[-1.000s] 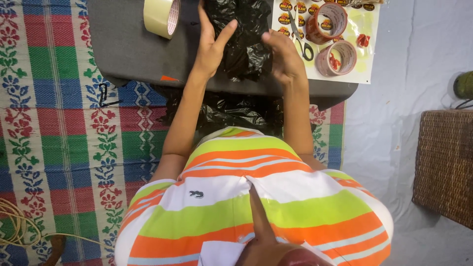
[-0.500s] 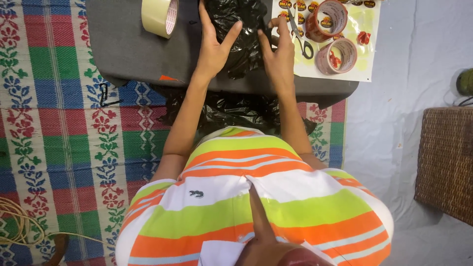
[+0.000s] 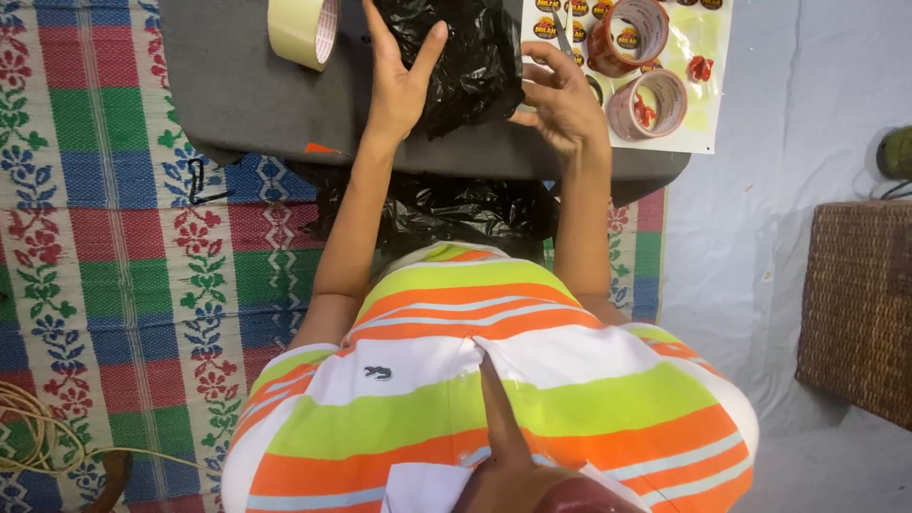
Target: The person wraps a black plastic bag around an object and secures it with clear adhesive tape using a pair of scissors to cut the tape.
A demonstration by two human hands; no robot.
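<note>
The left hand (image 3: 399, 81) lies flat, fingers spread, on the black bag (image 3: 465, 57), which rests on the grey tabletop (image 3: 237, 95). The right hand (image 3: 560, 100) touches the bag's right edge with fingers apart and curled, gripping nothing. Tape rolls (image 3: 302, 28) sit nearby.

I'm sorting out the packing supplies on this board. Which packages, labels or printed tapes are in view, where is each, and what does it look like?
Black plastic package: crinkled bundle at the board's top middle, between left hand and right hand.
Sticker sheet: pale rectangle at top right, with small round orange-and-black labels.
Printed tape rolls: two rings on that sheet, reddish-orange.
Plain tape roll: cream ring, top left of the board.
</note>
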